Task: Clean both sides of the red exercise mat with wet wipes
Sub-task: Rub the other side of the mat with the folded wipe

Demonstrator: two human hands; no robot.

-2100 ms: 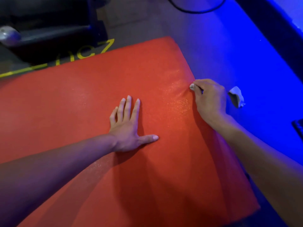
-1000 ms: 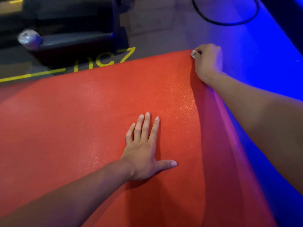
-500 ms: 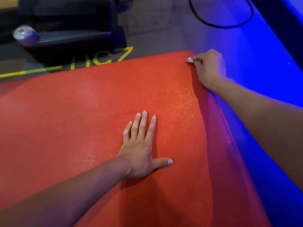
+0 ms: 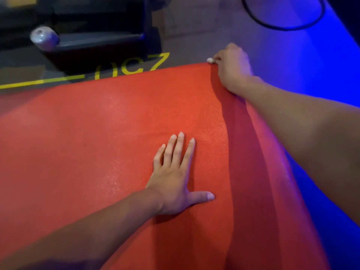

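The fingers (image 4: 178, 147) of the left hand (image 4: 173, 178) lie straight and close together, flat on the red exercise mat (image 4: 97, 143), with the thumb stretched out sideways toward the mat's right edge; the palm presses down and holds nothing. At the mat's far right corner, the right hand (image 4: 232, 69) is curled, its fingers pinching a small white wad, seemingly a wet wipe (image 4: 210, 60), of which only a tip shows past the knuckles (the rest is hidden inside the grip). That wad sits right at the corner's edge, touching or just above it; I cannot tell which. The right forearm runs along the mat's right margin, casting a dark shadow strip on it.

The mat lies spread on the floor (image 4: 292, 61), which glows blue on the right. Beyond the far edge are yellow markings (image 4: 132, 67) on the floor, a dark piece of equipment (image 4: 93, 36) with a rounded silvery end (image 4: 44, 37), and a black cable (image 4: 282, 24) looping.
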